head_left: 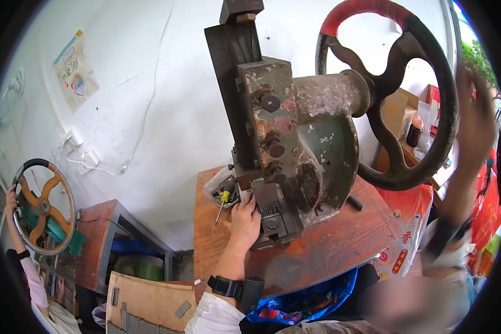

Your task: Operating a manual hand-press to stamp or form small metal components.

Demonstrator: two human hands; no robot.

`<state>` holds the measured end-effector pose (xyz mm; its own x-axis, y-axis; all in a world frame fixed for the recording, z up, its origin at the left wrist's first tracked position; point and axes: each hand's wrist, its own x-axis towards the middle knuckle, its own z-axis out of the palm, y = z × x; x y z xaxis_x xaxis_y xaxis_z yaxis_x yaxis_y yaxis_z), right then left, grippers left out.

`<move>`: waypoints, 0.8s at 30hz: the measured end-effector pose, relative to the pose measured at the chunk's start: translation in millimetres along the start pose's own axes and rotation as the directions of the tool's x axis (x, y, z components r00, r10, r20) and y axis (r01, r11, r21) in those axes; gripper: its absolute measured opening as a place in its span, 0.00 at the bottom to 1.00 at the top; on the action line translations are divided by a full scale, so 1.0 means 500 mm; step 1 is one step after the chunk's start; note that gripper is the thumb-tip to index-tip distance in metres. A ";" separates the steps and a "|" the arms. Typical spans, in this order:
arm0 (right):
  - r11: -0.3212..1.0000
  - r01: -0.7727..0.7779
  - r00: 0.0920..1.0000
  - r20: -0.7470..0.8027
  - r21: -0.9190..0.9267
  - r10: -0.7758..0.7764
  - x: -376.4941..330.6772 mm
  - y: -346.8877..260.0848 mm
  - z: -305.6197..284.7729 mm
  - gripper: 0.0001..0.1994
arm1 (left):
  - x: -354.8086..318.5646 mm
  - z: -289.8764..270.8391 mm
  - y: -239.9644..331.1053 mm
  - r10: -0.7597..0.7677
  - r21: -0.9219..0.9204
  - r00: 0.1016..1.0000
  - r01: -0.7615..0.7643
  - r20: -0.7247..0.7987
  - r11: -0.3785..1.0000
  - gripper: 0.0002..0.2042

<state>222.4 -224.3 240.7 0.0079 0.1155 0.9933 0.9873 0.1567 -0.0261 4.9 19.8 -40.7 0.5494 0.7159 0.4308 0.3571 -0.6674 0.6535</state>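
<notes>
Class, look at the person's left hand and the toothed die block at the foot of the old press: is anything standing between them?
Nothing visible does. The left hand already rests against the die block on the wooden table, fingers at its left side. The yellow-handled screwdriver lies to the left of the hand, out of the way. The right hand is up at the handwheel.

The head camera looks down and forward, close over the counter (317,250). The press (295,139) fills the centre; its handwheel (395,94) sits at two o'clock.

Motion blurs the right hand (476,119) at the handwheel's (406,94) rim, its grip unreadable; left hand (245,220) fingertips vanish under the rusty press (295,139), whose top the frame crops
</notes>
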 end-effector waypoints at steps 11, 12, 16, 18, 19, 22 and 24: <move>0.798 -0.596 0.800 0.156 0.092 0.579 -0.117 0.222 -0.053 0.19 | -0.008 0.004 0.003 -0.073 -0.065 0.997 0.074 0.022 0.995 0.21; 0.810 -0.572 0.812 -0.047 0.127 0.581 -0.204 0.193 -0.026 0.19 | -0.011 0.004 0.008 -0.087 -0.001 0.996 0.087 0.002 0.996 0.20; 0.892 -0.453 0.881 -0.153 0.002 0.448 -0.400 0.132 0.052 0.17 | -0.004 -0.008 0.025 -0.099 -0.108 0.995 0.102 0.030 0.989 0.16; 0.784 -0.557 0.780 -0.153 0.273 0.607 -0.374 0.153 0.038 0.16 | -0.002 -0.009 0.032 -0.057 -0.124 0.998 0.055 -0.018 0.991 0.16; 0.693 -0.664 0.696 -0.107 0.282 0.710 -0.329 0.166 0.000 0.15 | -0.007 -0.008 0.035 -0.027 -0.136 0.998 0.020 -0.052 0.990 0.16; 0.719 -0.695 0.719 0.028 0.024 0.694 -0.144 0.227 -0.089 0.19 | -0.009 -0.007 0.037 -0.024 -0.137 0.998 0.017 -0.052 0.990 0.17; 0.739 -0.673 0.729 0.172 0.004 0.663 -0.043 0.273 -0.112 0.20 | -0.010 -0.008 0.034 0.042 -0.170 0.997 -0.054 -0.071 0.984 0.17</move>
<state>365.8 -260.4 221.9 0.6329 0.3566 0.6872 0.7238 0.0424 -0.6887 5.3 6.0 -29.4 0.5093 0.6996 0.5011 0.1929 -0.6603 0.7258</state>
